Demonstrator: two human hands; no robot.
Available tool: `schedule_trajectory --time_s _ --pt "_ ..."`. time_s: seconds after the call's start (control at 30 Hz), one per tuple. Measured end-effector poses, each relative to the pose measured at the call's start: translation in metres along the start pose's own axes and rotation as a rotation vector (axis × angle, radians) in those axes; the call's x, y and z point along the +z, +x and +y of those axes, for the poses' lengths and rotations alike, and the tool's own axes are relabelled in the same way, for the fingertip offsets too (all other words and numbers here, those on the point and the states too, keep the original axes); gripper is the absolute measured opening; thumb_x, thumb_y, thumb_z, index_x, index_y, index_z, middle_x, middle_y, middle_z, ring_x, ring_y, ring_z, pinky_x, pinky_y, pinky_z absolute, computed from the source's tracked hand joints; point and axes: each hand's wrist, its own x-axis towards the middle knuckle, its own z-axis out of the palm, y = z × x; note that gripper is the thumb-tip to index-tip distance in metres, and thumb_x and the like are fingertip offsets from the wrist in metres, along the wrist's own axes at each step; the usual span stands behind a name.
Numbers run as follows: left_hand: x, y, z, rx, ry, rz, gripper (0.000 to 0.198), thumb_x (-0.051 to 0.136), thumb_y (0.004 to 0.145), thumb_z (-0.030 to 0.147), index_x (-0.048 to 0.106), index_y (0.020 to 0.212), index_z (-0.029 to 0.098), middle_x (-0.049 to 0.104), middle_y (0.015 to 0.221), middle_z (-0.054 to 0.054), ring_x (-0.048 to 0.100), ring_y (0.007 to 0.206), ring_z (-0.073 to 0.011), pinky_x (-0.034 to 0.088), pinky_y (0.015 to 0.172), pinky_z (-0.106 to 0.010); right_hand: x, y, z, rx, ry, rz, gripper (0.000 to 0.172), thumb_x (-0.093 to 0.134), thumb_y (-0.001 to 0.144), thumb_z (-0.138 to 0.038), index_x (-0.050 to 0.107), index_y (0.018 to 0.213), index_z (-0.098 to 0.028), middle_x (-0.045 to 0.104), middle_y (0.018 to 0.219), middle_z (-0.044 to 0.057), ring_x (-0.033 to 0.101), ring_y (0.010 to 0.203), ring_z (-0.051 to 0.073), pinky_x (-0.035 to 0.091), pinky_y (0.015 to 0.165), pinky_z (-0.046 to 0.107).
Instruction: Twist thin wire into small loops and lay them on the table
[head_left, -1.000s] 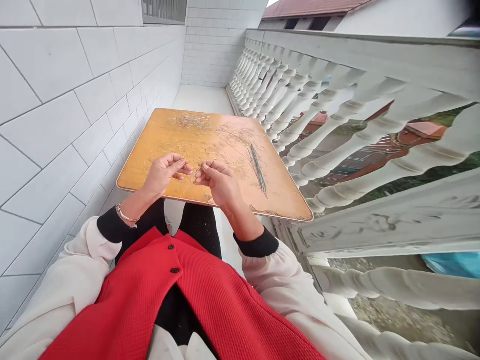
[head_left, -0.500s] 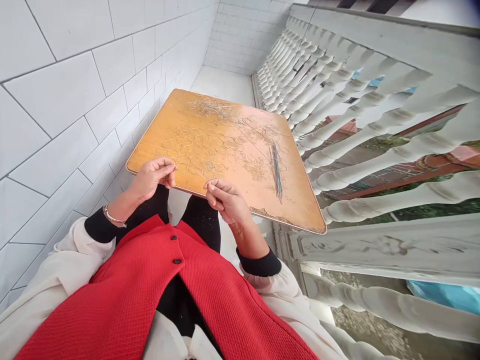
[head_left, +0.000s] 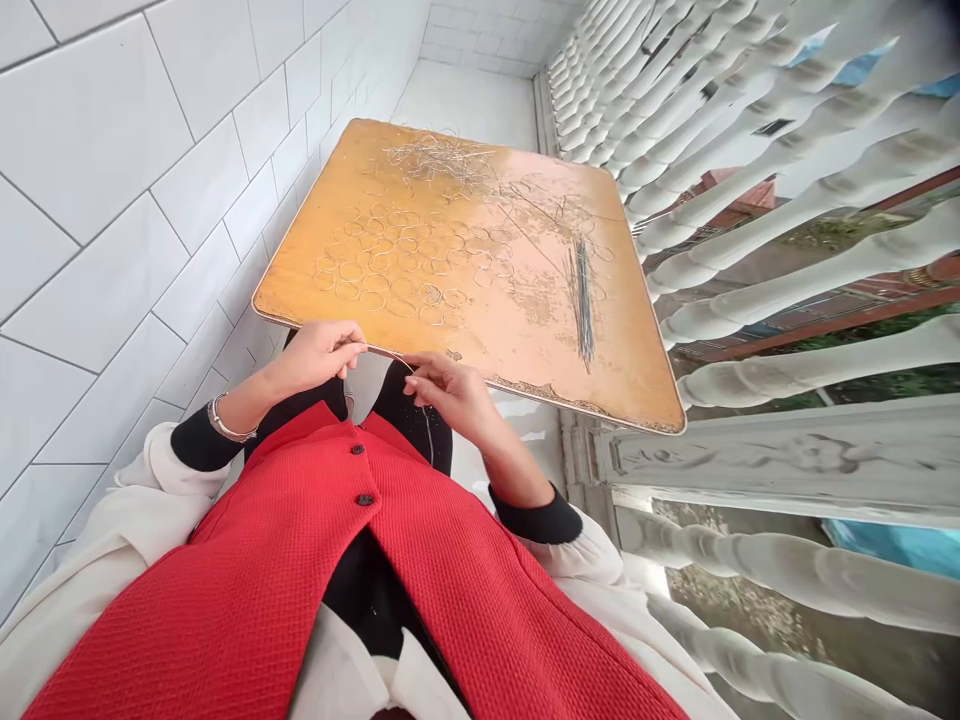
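Note:
A thin, pale wire (head_left: pixel 388 353) runs between my two hands, just off the near edge of the board (head_left: pixel 510 340). My left hand (head_left: pixel 324 352) pinches one end between thumb and fingertips. Closed on the same wire is my right hand (head_left: pixel 451 392), from which a loose length hangs down over the dark trousers. Many small wire rings (head_left: pixel 401 255) lie spread across the left and middle of the board. A tangle of wire (head_left: pixel 442 160) is heaped near its far edge, and a bundle of straight grey wires (head_left: pixel 582 305) rests at the right.
A white tiled wall (head_left: pixel 112 130) rises close on the left. To the right runs a white balustrade (head_left: pixel 810 300), with ground and rooftops visible through its gaps. The board's surface is worn and flaking near its front edge.
The wire between my hands now shows plainly, bowed slightly, with its tail hanging below the right hand. My hands are slightly closer together. The view has shifted, so the board sits higher.

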Motion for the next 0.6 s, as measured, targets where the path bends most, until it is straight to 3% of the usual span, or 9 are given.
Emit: schedule_trajectory --time_s 0.1,0.2,0.3,0.4,0.5,0.6 --pt "0.006 -0.002 -0.002 0.038 0.009 0.031 0.013 0.054 0.086 0.023 0.059 0.077 0.016 0.061 0.063 0.002 0.055 0.048 -0.0073 0.042 0.052 -0.020 0.017 0.003 0.001 -0.047 0.022 0.111 0.040 0.059 0.088 -0.046 0.066 0.117 -0.019 0.068 0.071 0.001 0.058 0.054 0.012 0.051 0.058 0.028" --pt "0.000 -0.004 -0.001 0.053 0.013 0.002 0.014 0.056 0.085 0.025 0.061 0.075 0.016 0.061 0.061 0.001 0.053 0.047 -0.0077 0.040 0.051 -0.020 0.016 0.005 -0.001 -0.166 -0.123 0.188 0.030 0.054 0.093 -0.041 0.074 0.106 -0.023 0.067 0.069 0.001 0.058 0.055 0.013 0.050 0.062 0.029" --pt "-0.011 -0.006 0.003 0.068 0.057 -0.123 0.015 0.059 0.083 0.026 0.065 0.073 0.016 0.061 0.059 0.001 0.051 0.047 -0.0074 0.037 0.050 -0.020 0.001 0.004 -0.006 -0.276 -0.211 0.022 0.027 0.056 0.092 -0.041 0.078 0.093 -0.025 0.068 0.068 0.002 0.063 0.065 0.016 0.052 0.068 0.031" --pt "-0.019 -0.008 0.006 0.068 0.076 -0.194 0.015 0.061 0.082 0.025 0.067 0.072 0.016 0.061 0.058 0.001 0.050 0.047 -0.0071 0.036 0.050 -0.019 -0.014 0.003 -0.008 -0.238 -0.194 -0.137 0.027 0.057 0.091 -0.042 0.078 0.096 -0.024 0.069 0.068 0.001 0.059 0.057 0.014 0.050 0.059 0.028" --pt "-0.019 -0.010 0.005 0.049 0.052 -0.171 0.014 0.060 0.083 0.026 0.071 0.081 0.016 0.065 0.062 0.000 0.056 0.051 -0.0093 0.041 0.053 -0.021 -0.018 0.001 -0.007 -0.181 -0.194 -0.056 0.027 0.056 0.092 -0.038 0.076 0.101 -0.023 0.069 0.072 0.001 0.053 0.048 0.011 0.046 0.051 0.026" --pt "-0.015 -0.013 0.003 0.035 0.092 -0.145 0.014 0.060 0.082 0.023 0.072 0.087 0.016 0.068 0.066 -0.002 0.062 0.056 -0.0120 0.045 0.058 -0.023 -0.017 -0.001 -0.003 -0.219 -0.228 0.026 0.027 0.054 0.093 -0.035 0.076 0.101 -0.023 0.069 0.073 0.001 0.052 0.047 0.010 0.047 0.053 0.027"
